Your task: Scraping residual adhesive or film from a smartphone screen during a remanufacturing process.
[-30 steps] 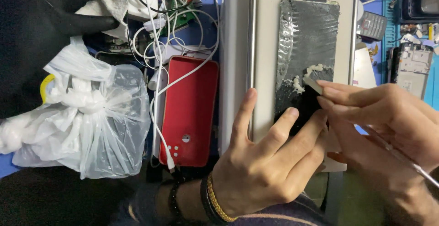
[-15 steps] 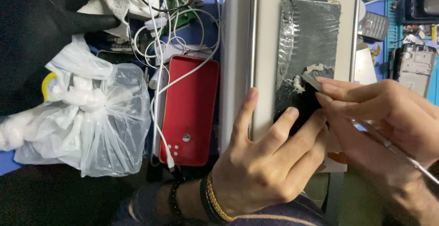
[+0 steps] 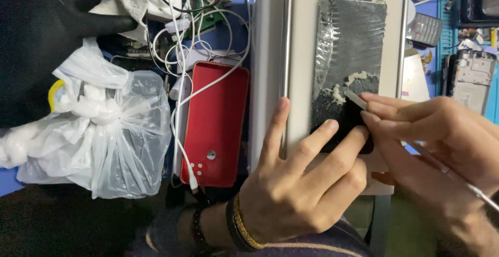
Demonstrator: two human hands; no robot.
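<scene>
Cluttered blue workbench (image 3: 10, 181): dark glue-smeared phone screen panel (image 3: 349, 59) lies on grey heating plate (image 3: 304, 54). Left hand (image 3: 301, 184), fingers spread, pins its lower end. Right hand (image 3: 442, 148) pinches thin flat scraper blade (image 3: 355, 99); best kept shallow, short strokes at white residue.
</scene>
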